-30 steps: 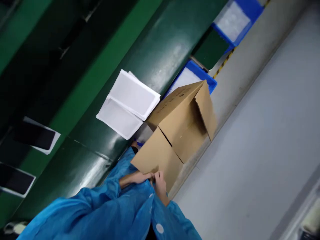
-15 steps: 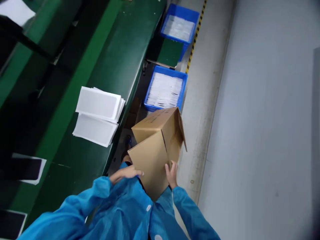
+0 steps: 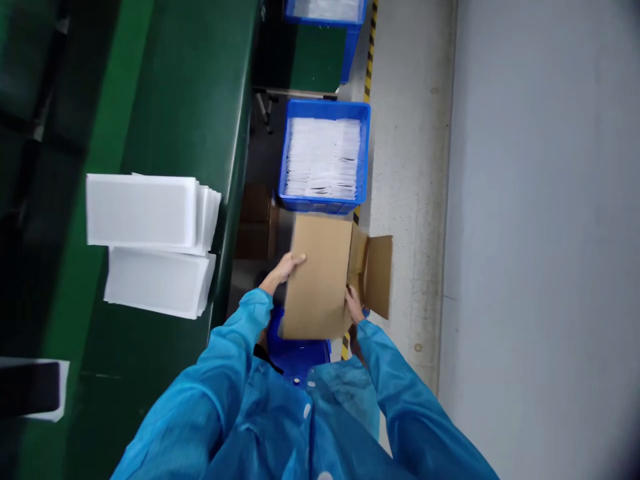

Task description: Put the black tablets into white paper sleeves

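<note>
A brown cardboard box (image 3: 320, 277) is held in front of my body, a plain side facing up and a flap standing out to the right. My left hand (image 3: 289, 265) grips its left edge, the thumb lying over the upper face and the fingers hidden beneath. At the open right side, my right hand (image 3: 354, 303) closes on the box's edge, with some fingers out of sight inside. Just beyond the box stands a blue bin (image 3: 325, 205) packed with white sheets or envelopes (image 3: 324, 157). Part of another blue object (image 3: 297, 350) shows under the box.
To the left runs a green workbench (image 3: 185, 80) with stacks of white padded-looking sheets (image 3: 143, 210). A dark flat panel on white backing (image 3: 63, 393) lies lower left. Another blue bin (image 3: 353, 50) stands farther off. Brown cartons (image 3: 255, 220) sit under the bench. A grey wall (image 3: 540, 233) rises at right.
The box has turned from a tilted pose to nearly square before me and moved forward. My left hand has shifted up onto its left edge. The view has rotated.
</note>
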`<action>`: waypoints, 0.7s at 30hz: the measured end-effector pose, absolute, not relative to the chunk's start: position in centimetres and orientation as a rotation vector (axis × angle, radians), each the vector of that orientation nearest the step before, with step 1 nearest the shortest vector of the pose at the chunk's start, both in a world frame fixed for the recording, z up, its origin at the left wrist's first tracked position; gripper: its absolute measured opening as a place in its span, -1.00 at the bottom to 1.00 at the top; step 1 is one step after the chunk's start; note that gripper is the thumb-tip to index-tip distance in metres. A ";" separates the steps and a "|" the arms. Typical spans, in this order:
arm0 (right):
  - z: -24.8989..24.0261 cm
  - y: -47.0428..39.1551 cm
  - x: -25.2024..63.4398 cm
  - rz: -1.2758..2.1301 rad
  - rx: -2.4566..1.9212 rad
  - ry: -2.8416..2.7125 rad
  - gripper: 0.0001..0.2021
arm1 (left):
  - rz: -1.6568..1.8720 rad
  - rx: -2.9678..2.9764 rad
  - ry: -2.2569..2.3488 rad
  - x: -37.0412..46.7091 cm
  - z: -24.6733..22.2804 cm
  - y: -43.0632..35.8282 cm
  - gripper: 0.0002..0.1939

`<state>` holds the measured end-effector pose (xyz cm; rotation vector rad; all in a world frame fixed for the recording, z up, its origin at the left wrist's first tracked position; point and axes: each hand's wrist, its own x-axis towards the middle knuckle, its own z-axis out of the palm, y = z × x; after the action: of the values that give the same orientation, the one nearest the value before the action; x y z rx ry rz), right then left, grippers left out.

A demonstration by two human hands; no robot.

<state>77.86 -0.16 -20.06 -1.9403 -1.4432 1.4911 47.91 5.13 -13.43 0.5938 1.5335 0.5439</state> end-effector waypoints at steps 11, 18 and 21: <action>-29.9 -1.7 65.6 1.309 -1.652 -1.992 -0.28 | 0.666 0.658 2.033 41.8 -29.0 5.3 -0.17; -32.9 1.7 64.0 1.247 -1.652 -2.313 -0.30 | 0.516 0.845 1.933 42.4 -31.0 -6.0 0.25; -32.5 2.0 65.4 1.251 -1.644 -2.422 -0.31 | 0.369 0.800 1.984 43.9 -30.5 -9.8 0.31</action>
<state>65.42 1.96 -32.45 -1.6441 -2.4215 1.2513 43.92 -9.83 -30.52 0.7995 1.9840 0.3693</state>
